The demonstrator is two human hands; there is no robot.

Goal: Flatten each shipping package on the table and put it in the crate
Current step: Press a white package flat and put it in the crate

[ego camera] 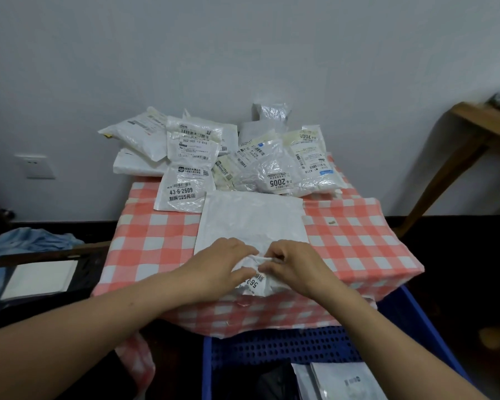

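My left hand point(223, 264) and right hand point(289, 267) meet at the lower centre of the frame, both on the near, crumpled end of a white package point(251, 223). My right fingers pinch a twisted fold of it; my left thumb and fingers grip the bunched plastic just beside them. The rest of the package lies flat on the checked table point(358, 241), reaching up toward the pile point(228, 157) at centre. The blue crate point(300, 345) sits at the bottom of the frame, below the table edge, with flat packages point(341, 382) inside.
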